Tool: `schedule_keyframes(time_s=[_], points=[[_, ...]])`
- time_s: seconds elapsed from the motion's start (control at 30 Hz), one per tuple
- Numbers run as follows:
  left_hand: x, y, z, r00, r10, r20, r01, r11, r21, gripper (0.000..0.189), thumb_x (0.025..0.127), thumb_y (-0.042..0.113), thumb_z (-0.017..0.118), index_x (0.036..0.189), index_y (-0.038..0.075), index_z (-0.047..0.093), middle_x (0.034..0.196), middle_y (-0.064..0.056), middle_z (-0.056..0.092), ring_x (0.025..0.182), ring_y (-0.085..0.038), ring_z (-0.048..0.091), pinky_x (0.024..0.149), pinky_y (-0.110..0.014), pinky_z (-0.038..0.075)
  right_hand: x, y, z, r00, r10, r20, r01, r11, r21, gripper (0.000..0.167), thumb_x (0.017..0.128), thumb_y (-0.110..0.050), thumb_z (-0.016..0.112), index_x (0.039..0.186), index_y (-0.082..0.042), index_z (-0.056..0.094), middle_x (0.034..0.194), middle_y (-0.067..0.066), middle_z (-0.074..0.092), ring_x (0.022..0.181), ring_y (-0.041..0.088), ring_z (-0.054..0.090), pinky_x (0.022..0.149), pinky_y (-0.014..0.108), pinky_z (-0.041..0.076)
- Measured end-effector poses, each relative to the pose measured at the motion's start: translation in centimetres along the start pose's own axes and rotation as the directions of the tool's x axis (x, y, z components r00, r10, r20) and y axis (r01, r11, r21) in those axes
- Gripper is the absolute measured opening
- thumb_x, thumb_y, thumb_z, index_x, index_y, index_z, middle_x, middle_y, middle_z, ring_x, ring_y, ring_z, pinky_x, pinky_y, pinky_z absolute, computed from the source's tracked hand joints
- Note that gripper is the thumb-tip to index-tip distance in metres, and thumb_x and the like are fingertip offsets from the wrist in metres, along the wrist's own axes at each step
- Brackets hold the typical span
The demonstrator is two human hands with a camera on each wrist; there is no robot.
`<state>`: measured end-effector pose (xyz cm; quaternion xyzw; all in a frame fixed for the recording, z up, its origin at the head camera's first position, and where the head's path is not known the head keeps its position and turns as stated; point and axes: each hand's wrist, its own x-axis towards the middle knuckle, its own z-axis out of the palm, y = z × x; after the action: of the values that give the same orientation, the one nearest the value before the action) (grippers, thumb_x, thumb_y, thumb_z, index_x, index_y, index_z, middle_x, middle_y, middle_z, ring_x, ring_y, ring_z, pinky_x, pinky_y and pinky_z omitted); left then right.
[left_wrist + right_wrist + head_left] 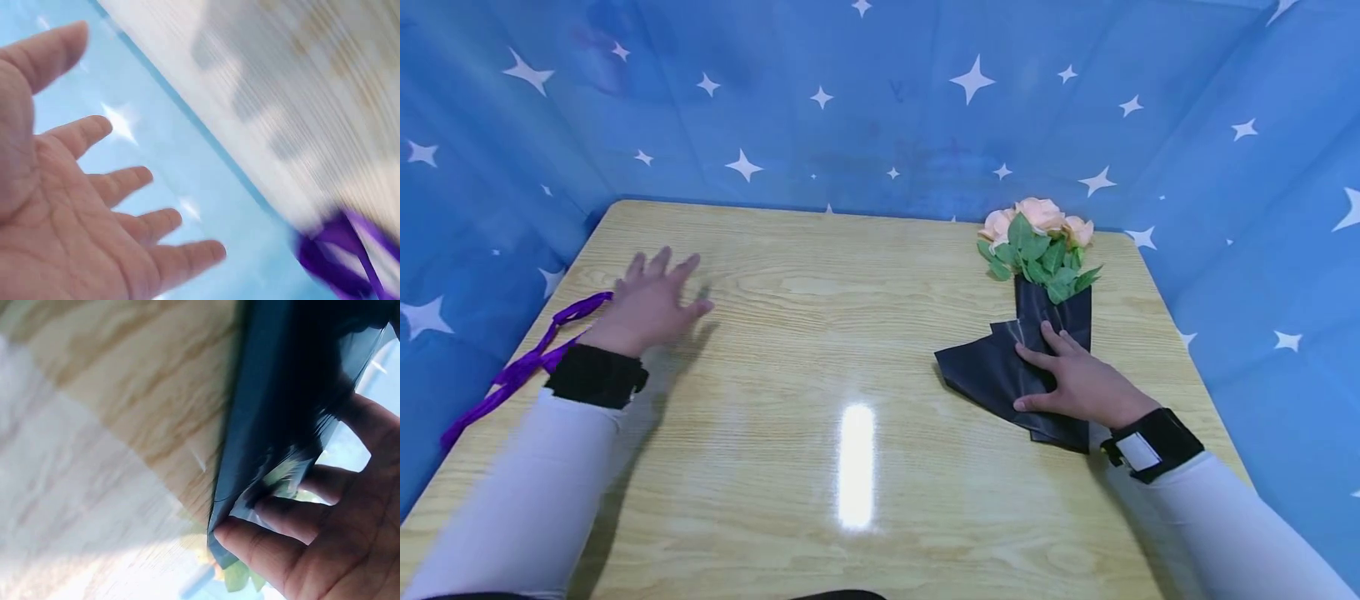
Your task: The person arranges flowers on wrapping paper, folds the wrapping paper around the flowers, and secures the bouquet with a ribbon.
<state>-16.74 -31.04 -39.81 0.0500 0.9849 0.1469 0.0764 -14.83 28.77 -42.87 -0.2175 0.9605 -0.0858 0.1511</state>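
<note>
A bouquet of pale peach roses (1039, 215) with green leaves lies at the right of the table, its stems inside black wrapping paper (973, 367). Across the lower part of that paper rests my right hand (1090, 385), fingers spread; in the right wrist view its fingertips touch the dark paper (275, 406). My left hand (646, 308) hovers over the left side of the table with fingers spread and nothing in it. A purple ribbon (523, 367) trails beside and behind that wrist, partly hidden by it.
The wood-grain table (790, 350) carries a bright light reflection near its front middle. A blue curtain with white stars (820, 125) hangs close behind the table and along both sides.
</note>
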Motion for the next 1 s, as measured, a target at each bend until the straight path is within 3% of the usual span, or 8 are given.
schedule_keyframes(time_s=[0.07,0.17,0.33,0.43,0.5,0.63,0.87,1.0], points=[[-0.6,-2.7,-0.5,0.994,-0.1,-0.035,0.101,0.995,0.011,0.08,0.106,0.044,0.054,0.165,0.006,0.016,0.163,-0.044,0.003,0.145,-0.074,-0.006,0.106,-0.091,0.008,-0.2,0.1,0.0,1.0,0.006,0.0,-0.006,1.0,-0.001,0.098,0.086,-0.074,0.067,0.16,-0.016,0.04,0.17,0.032,0.01,0.153,0.061,0.012,0.111,0.071,0.037],[-2.2,-5.6,-0.7,0.969,-0.242,-0.046,0.242,0.97,-0.01,0.084,0.106,0.046,0.052,0.164,0.002,0.009,0.157,-0.048,0.003,0.141,-0.077,-0.002,0.101,-0.092,0.014,-0.3,0.0,-0.2,1.0,0.011,-0.005,-0.011,1.0,-0.004,0.096,0.086,-0.071,0.069,0.16,-0.017,0.041,0.171,0.031,0.011,0.153,0.061,0.013,0.109,0.07,0.041],[-4.6,-7.9,-0.3,0.924,-0.379,0.051,0.378,0.925,0.033,0.086,0.107,0.046,0.047,0.161,-0.005,0.003,0.143,-0.051,0.018,0.123,-0.076,0.024,0.093,-0.085,0.034,0.2,-0.3,-0.3,1.0,0.005,-0.009,-0.005,1.0,0.001,0.093,0.087,-0.068,0.07,0.16,-0.019,0.041,0.172,0.028,0.011,0.153,0.06,0.013,0.108,0.068,0.043],[-5.1,-8.3,0.0,0.937,-0.346,0.05,0.342,0.937,0.066,0.064,0.108,0.031,0.048,0.151,-0.013,0.029,0.125,-0.05,0.039,0.103,-0.066,0.042,0.083,-0.075,0.044,0.4,-0.3,-0.2,1.0,0.009,-0.005,-0.009,1.0,0.0,0.092,0.088,-0.067,0.07,0.16,-0.019,0.041,0.172,0.028,0.011,0.154,0.059,0.014,0.11,0.068,0.042],[-4.9,-8.2,0.1,0.954,-0.299,0.011,0.298,0.953,0.057,0.041,0.105,0.016,0.049,0.128,-0.019,0.048,0.106,-0.045,0.053,0.087,-0.056,0.052,0.074,-0.066,0.047,0.4,-0.3,-0.1,1.0,0.013,-0.003,-0.013,1.0,0.0,0.092,0.087,-0.068,0.07,0.159,-0.018,0.042,0.172,0.028,0.011,0.153,0.06,0.014,0.11,0.069,0.041],[-3.9,-7.6,0.2,0.978,-0.202,-0.058,0.205,0.977,0.057,0.021,0.097,-0.002,0.048,0.084,-0.014,0.058,0.074,-0.029,0.06,0.063,-0.037,0.053,0.065,-0.053,0.046,0.1,0.0,0.0,1.0,0.028,-0.001,-0.028,1.0,0.004,0.093,0.087,-0.069,0.07,0.159,-0.019,0.042,0.172,0.028,0.011,0.153,0.06,0.014,0.111,0.069,0.04],[-2.5,-5.0,0.7,0.988,-0.112,-0.106,0.12,0.99,0.069,0.021,0.095,-0.005,0.05,0.077,-0.008,0.061,0.071,-0.024,0.062,0.062,-0.033,0.053,0.066,-0.054,0.046,0.0,0.2,0.1,1.0,0.025,-0.018,-0.026,1.0,-0.001,0.092,0.087,-0.068,0.07,0.159,-0.018,0.042,0.171,0.028,0.011,0.153,0.06,0.014,0.109,0.069,0.042],[-2.3,-1.0,1.5,0.991,0.003,-0.131,0.008,0.996,0.086,0.018,0.095,-0.007,0.053,0.08,-0.006,0.061,0.071,-0.02,0.061,0.061,-0.028,0.052,0.062,-0.05,0.047,0.0,0.3,0.1,0.999,0.041,-0.009,-0.041,0.999,-0.004,0.093,0.087,-0.069,0.07,0.16,-0.02,0.041,0.172,0.027,0.01,0.154,0.059,0.012,0.107,0.069,0.043]])
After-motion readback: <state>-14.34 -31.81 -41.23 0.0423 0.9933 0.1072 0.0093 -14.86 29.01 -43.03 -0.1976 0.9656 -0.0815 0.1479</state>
